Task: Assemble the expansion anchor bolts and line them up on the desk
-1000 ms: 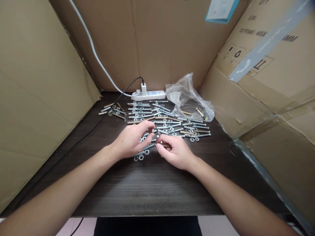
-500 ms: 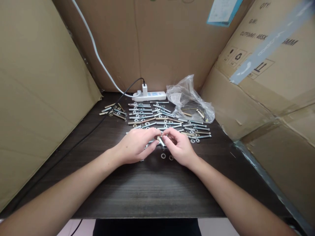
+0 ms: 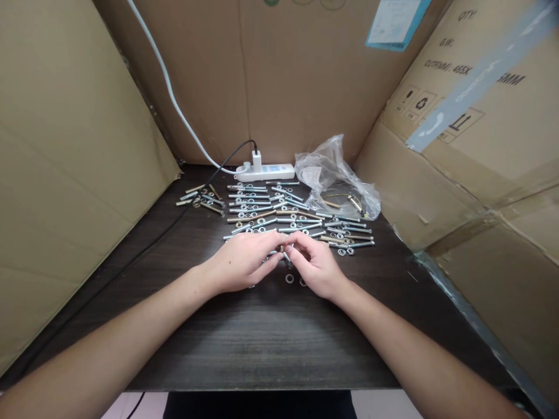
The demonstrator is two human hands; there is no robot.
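My left hand (image 3: 242, 262) and my right hand (image 3: 317, 263) meet at the middle of the dark wooden table (image 3: 244, 337). Both pinch a short silver bolt (image 3: 286, 253) between their fingertips, with the fingers closed round it. Two loose washers (image 3: 295, 280) lie on the table just below my right hand. Behind the hands, rows of silver and brass bolts with washers and nuts (image 3: 283, 212) cover the table's centre.
A smaller cluster of bolts (image 3: 198, 198) lies at the back left. A white power strip (image 3: 265, 171) with a plugged charger and cables sits against the back. A crumpled clear plastic bag (image 3: 336, 180) holds a few parts at the back right. Cardboard walls (image 3: 65, 151) enclose the table.
My right hand has lifted from the table and joined my left hand on the bolt. Two washers that lay under it are now uncovered.
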